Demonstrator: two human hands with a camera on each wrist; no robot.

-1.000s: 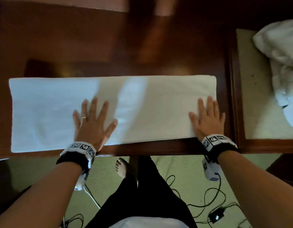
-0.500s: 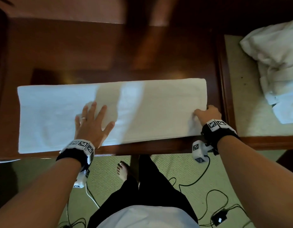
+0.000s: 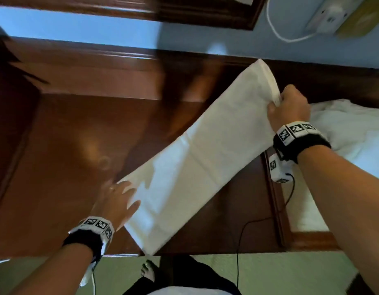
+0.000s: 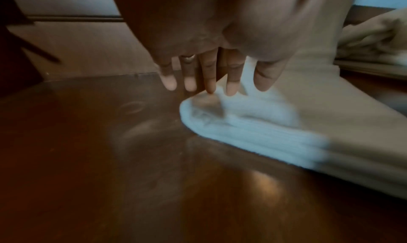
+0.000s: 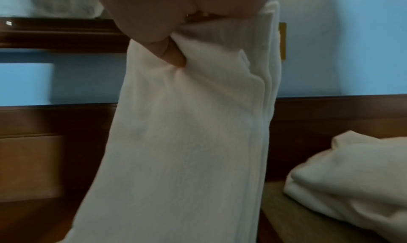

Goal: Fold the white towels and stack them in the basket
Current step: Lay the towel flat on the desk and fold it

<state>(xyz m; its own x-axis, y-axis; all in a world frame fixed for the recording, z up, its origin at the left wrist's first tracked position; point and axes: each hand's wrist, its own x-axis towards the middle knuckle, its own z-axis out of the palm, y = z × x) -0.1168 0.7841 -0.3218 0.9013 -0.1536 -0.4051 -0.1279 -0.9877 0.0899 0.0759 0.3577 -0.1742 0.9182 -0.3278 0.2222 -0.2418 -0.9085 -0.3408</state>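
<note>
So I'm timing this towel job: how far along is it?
Early. Done: one towel is already folded into a long layered strip. In hand: the right hand grips its far end, lifted off the wooden table, while the left hand rests flat on the near end. Left: a crumpled towel pile waits unfolded; no basket is in view.

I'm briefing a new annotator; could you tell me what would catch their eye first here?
The long folded white towel slants across the dark wooden table, its far end lifted by the right hand. The left hand lies flat at its near end. Crumpled white towels wait at right.
</note>
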